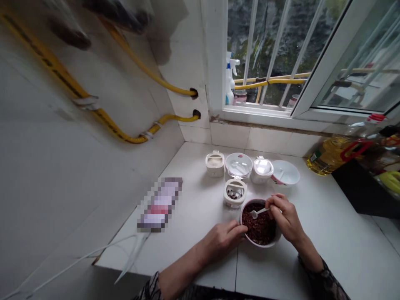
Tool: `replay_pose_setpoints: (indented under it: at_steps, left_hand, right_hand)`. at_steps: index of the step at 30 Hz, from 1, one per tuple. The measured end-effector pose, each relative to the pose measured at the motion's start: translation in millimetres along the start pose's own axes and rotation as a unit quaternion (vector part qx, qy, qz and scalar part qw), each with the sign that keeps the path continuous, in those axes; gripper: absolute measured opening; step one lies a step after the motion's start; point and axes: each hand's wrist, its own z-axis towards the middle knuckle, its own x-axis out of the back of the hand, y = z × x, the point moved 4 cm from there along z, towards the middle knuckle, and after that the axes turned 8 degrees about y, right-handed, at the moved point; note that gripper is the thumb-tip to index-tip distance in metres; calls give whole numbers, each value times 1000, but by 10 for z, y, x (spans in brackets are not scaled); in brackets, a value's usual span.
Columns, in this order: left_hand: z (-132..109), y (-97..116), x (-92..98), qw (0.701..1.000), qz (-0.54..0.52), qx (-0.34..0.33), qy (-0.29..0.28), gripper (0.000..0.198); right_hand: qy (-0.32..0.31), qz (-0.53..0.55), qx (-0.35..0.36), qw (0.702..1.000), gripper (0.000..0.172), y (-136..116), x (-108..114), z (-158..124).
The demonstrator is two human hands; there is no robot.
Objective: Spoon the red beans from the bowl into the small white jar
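Note:
A bowl [262,246] full of dark red flakes [260,228] stands near the counter's front. My left hand [223,237] grips its left rim, thumb and fingers closed on the edge. Between the fingertips of my right hand [285,216] is a small white spoon [254,213], its scoop end just over the flakes. Right behind the bowl sits a seasoning jar [235,200] with its lid raised and a few dark bits inside. Farther back are a jar of pale powder [215,167], a clear-looking bowl [238,155], another lidded jar [261,175] and a white bowl [292,177] with a spoon in it.
A blurred-out flat object [161,204] lies at the left, with a white cable [84,262] by it. To the right stand an oil bottle [325,156] and a black box [359,187]. Yellow pipes [125,135] run along the left wall; a barred window is behind.

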Motion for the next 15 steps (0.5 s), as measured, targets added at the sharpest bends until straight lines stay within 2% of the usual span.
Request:
replay_pose_setpoints:
  at_steps: [4, 8, 11, 15]
  left_hand:
    - [0, -1, 13, 1000, -10, -5, 6, 17]
    - [-5, -8, 9, 1000, -16, -2, 2, 17]
    - [-5, -5, 7, 1000, -20, -3, 2, 17]
    - [7, 3, 18, 1000, -17, -5, 7, 17]
  right_hand:
    - [33, 62, -119, 990, 20, 88, 46, -13]
    - [41, 130, -189, 972, 19, 161, 62, -29]
    - [43, 133, -197, 970, 19, 175, 59, -31]
    - [57, 79, -150, 984, 20, 145, 76, -18]
